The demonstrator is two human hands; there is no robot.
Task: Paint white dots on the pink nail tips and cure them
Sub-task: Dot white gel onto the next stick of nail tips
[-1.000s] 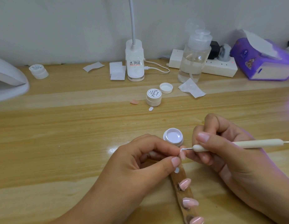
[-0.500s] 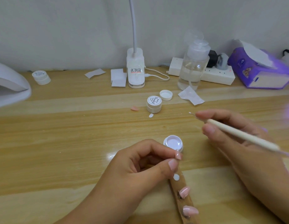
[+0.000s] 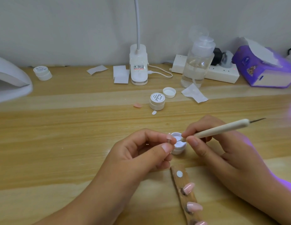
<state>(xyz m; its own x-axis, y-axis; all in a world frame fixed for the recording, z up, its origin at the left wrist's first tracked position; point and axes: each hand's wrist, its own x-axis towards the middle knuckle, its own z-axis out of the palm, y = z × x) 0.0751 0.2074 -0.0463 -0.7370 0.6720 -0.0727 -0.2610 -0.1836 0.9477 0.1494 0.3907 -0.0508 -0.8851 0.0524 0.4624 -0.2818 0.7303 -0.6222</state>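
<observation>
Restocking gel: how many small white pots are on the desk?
3: the back-left pot, closed; the mid-desk pot, closed, beside a loose lid; the open pot under the dotting tool. Hidden ones unlikely.

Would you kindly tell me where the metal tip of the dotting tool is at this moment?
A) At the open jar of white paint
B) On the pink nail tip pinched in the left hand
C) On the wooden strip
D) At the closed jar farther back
A: the right hand angles the dotting tool so its metal tip sits in the mouth of the open jar, beside the nail tip pinched by the left hand.
</observation>
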